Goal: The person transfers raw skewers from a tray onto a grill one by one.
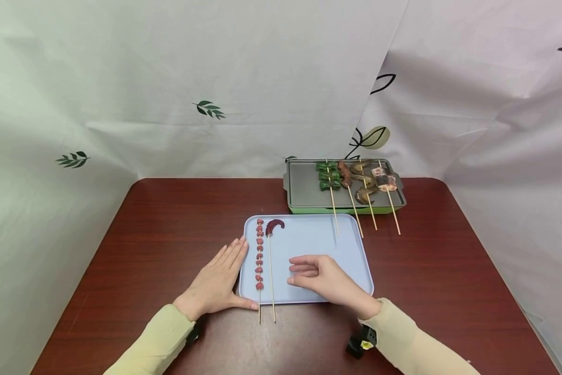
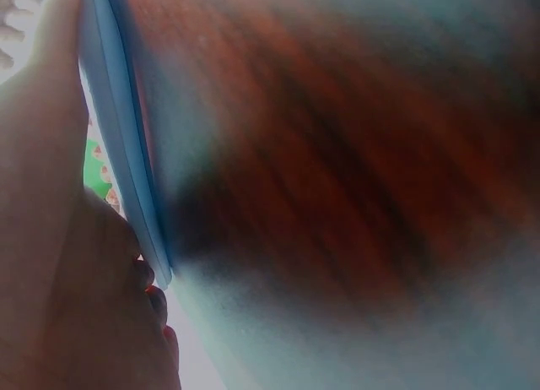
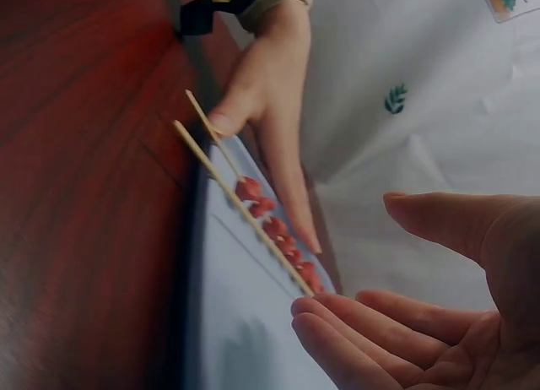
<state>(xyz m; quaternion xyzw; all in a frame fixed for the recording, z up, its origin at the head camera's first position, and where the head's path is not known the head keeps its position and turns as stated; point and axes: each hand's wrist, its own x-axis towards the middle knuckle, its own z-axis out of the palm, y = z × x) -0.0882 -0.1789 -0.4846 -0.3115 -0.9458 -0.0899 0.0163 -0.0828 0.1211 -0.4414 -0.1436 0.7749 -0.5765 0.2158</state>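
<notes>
A light blue tray lies on the table, and on its left part are two skewers. One is a skewer of small red meat pieces; beside it lies a skewer with a dark red curled tentacle. My left hand rests against the tray's left edge, fingers straight, with the thumb by the meat skewer's stick. Over the middle right of the tray hovers my right hand, its fingers loosely bent and holding nothing. In the right wrist view a gap shows between the right thumb and fingers.
Behind the tray at the right stands a grey grill pan with a green base. Across it lie a green pepper skewer, a brown meat skewer, a mushroom-like skewer and a fish-piece skewer, sticks overhanging the front. White curtains surround the table.
</notes>
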